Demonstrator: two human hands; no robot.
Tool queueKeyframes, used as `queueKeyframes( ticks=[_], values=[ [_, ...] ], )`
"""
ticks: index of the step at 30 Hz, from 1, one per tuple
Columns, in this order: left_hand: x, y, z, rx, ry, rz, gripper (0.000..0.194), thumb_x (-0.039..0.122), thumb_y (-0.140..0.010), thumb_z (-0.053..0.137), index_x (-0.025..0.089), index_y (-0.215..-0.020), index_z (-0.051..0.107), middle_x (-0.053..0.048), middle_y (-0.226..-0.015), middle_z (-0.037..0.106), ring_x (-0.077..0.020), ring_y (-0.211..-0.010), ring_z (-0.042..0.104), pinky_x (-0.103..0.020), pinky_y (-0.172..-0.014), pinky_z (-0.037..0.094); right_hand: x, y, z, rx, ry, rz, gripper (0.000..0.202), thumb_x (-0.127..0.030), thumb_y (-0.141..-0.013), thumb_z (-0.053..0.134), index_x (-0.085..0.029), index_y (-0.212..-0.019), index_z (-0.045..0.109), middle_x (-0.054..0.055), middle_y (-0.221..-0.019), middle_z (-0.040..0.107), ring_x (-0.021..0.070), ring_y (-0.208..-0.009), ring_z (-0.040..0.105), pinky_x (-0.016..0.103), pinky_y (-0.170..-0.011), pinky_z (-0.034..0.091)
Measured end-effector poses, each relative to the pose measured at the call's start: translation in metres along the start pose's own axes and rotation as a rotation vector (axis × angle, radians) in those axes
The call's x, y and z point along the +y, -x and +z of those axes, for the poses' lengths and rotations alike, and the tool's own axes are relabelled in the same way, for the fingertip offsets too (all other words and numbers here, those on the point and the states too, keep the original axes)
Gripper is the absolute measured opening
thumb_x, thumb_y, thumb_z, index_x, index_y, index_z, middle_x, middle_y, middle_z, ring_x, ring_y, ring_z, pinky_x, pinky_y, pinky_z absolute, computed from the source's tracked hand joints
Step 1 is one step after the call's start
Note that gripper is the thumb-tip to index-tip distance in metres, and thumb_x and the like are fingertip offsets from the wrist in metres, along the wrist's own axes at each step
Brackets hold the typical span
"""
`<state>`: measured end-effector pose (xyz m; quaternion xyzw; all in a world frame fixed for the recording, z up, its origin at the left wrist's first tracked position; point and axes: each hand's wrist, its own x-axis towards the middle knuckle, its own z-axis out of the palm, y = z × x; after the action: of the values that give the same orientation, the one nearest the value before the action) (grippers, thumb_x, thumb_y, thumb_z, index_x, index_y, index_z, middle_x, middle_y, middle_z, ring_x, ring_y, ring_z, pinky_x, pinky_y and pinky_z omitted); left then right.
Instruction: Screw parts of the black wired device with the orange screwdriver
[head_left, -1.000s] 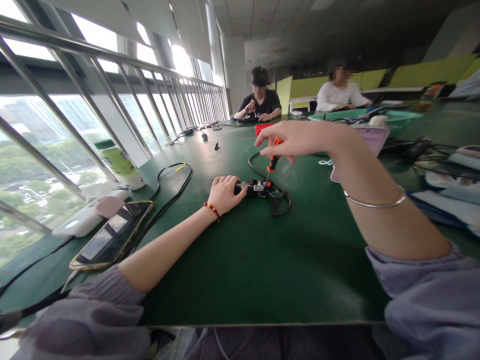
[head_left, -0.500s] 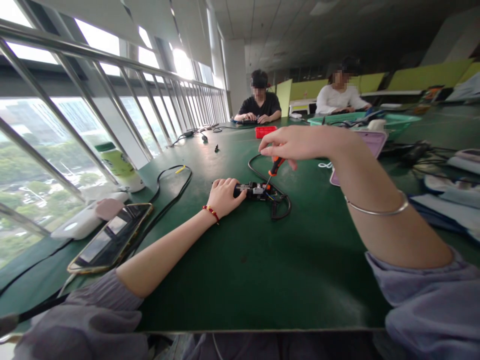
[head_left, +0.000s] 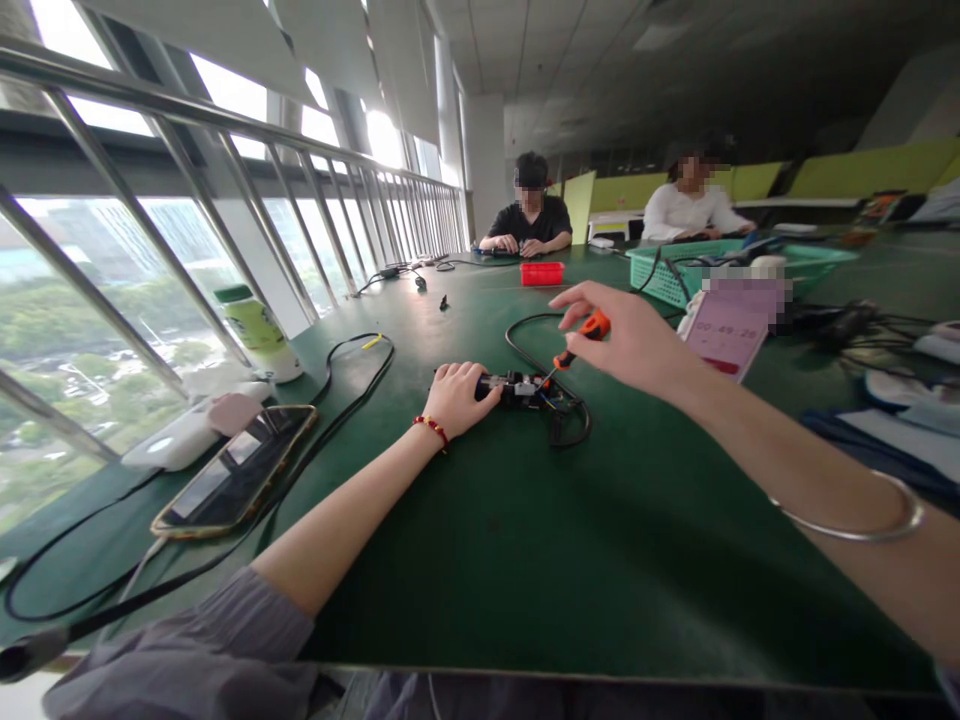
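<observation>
Wrapped over the left end of a black device (head_left: 517,390), my left hand (head_left: 459,398) presses it on the green table (head_left: 480,560). The device's right part lies open, with small wires and metal parts showing, and a black cable (head_left: 585,425) curls beside it. My right hand (head_left: 611,335) grips a screwdriver (head_left: 592,328) with an orange and black handle. Its shaft slants down to the left, and its tip is at the exposed part of the device. Whether the tip touches a screw is too small to tell.
A phone (head_left: 236,470), a white box (head_left: 184,430) and a green bottle (head_left: 259,330) lie to the left. Ahead are a red tray (head_left: 541,274) and two people. At the right stand a teal basket (head_left: 660,275) and a propped phone (head_left: 731,325).
My right hand has lowered and turned, and the screwdriver now leans further to the right. The view has shifted slightly. My left hand stays on the device.
</observation>
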<state>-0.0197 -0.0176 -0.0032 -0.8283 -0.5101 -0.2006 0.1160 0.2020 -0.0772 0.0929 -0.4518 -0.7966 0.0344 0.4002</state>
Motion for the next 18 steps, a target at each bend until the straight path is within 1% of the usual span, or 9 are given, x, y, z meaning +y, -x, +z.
queueKeyframes(
  ticks=[2, 4, 6, 8, 10, 12, 15, 16, 18],
  values=[
    [0.000, 0.000, 0.000, 0.000, 0.002, -0.011, 0.035, 0.047, -0.086, 0.041, 0.018, -0.096, 0.058, -0.007, -0.097, 0.062, -0.0242, -0.093, 0.055, -0.039, -0.090, 0.036, 0.008, 0.013, 0.005, 0.118, -0.077, 0.092, 0.026, -0.024, -0.078, 0.050, -0.019, -0.103, 0.057, 0.003, -0.083, 0.062, 0.0118, -0.064, 0.055, 0.027, -0.062, 0.044],
    [0.000, -0.001, 0.001, 0.004, 0.007, -0.019, 0.036, 0.047, -0.086, 0.041, 0.018, -0.096, 0.058, -0.007, -0.098, 0.062, -0.0241, -0.094, 0.055, -0.039, -0.091, 0.036, 0.013, 0.024, 0.009, 0.173, -0.167, 0.146, 0.026, -0.029, -0.082, 0.047, -0.021, -0.106, 0.054, 0.002, -0.082, 0.061, 0.0122, -0.062, 0.054, 0.027, -0.058, 0.044],
    [-0.001, -0.001, 0.002, 0.005, 0.016, -0.024, 0.036, 0.048, -0.087, 0.039, 0.018, -0.095, 0.058, -0.007, -0.097, 0.062, -0.0235, -0.094, 0.055, -0.039, -0.091, 0.036, 0.015, 0.032, 0.014, 0.251, -0.217, 0.150, 0.029, -0.028, -0.080, 0.050, -0.023, -0.109, 0.051, 0.002, -0.082, 0.060, 0.0126, -0.062, 0.054, 0.028, -0.058, 0.044],
    [-0.001, -0.002, 0.003, 0.007, 0.025, -0.030, 0.036, 0.047, -0.089, 0.036, 0.019, -0.094, 0.058, -0.006, -0.096, 0.062, -0.0227, -0.093, 0.055, -0.038, -0.091, 0.036, 0.015, 0.037, 0.018, 0.323, -0.279, 0.153, 0.038, -0.025, -0.076, 0.055, -0.024, -0.113, 0.047, 0.002, -0.085, 0.060, 0.0131, -0.064, 0.054, 0.028, -0.060, 0.045],
    [-0.002, -0.002, 0.004, 0.012, 0.025, -0.034, 0.037, 0.046, -0.090, 0.033, 0.019, -0.093, 0.058, -0.006, -0.095, 0.062, -0.0218, -0.092, 0.055, -0.038, -0.090, 0.036, 0.013, 0.039, 0.022, 0.366, -0.370, 0.191, 0.044, -0.021, -0.071, 0.058, -0.023, -0.113, 0.045, 0.002, -0.086, 0.060, 0.0135, -0.067, 0.055, 0.028, -0.061, 0.046],
    [-0.003, -0.003, 0.005, 0.014, 0.023, -0.038, 0.038, 0.046, -0.091, 0.032, 0.020, -0.093, 0.059, -0.006, -0.094, 0.061, -0.0214, -0.092, 0.055, -0.037, -0.091, 0.036, 0.012, 0.036, 0.027, 0.392, -0.457, 0.294, 0.039, -0.020, -0.068, 0.058, -0.022, -0.106, 0.050, 0.002, -0.083, 0.060, 0.0141, -0.068, 0.056, 0.028, -0.060, 0.046],
    [-0.005, -0.004, 0.006, 0.005, 0.039, -0.037, 0.039, 0.048, -0.091, 0.032, 0.020, -0.093, 0.059, -0.005, -0.095, 0.061, -0.0209, -0.093, 0.055, -0.037, -0.091, 0.036, 0.010, 0.024, 0.033, 0.434, -0.519, 0.475, 0.021, -0.021, -0.068, 0.053, -0.021, -0.089, 0.056, 0.001, -0.070, 0.059, 0.0147, -0.065, 0.057, 0.026, -0.055, 0.044],
    [-0.006, -0.005, 0.007, 0.002, 0.046, -0.035, 0.039, 0.048, -0.091, 0.032, 0.020, -0.093, 0.059, -0.005, -0.095, 0.061, -0.0208, -0.094, 0.055, -0.037, -0.092, 0.036, 0.010, 0.019, 0.034, 0.440, -0.515, 0.496, 0.017, -0.021, -0.068, 0.051, -0.021, -0.084, 0.057, 0.000, -0.065, 0.057, 0.0146, -0.062, 0.056, 0.026, -0.053, 0.043],
    [-0.006, -0.005, 0.007, -0.002, 0.056, -0.032, 0.040, 0.049, -0.091, 0.032, 0.020, -0.093, 0.059, -0.005, -0.096, 0.061, -0.0206, -0.095, 0.055, -0.036, -0.092, 0.036, 0.009, 0.010, 0.036, 0.431, -0.445, 0.451, 0.011, -0.025, -0.070, 0.048, -0.020, -0.074, 0.057, 0.000, -0.061, 0.056, 0.0141, -0.057, 0.054, 0.027, -0.052, 0.041]
  ],
)
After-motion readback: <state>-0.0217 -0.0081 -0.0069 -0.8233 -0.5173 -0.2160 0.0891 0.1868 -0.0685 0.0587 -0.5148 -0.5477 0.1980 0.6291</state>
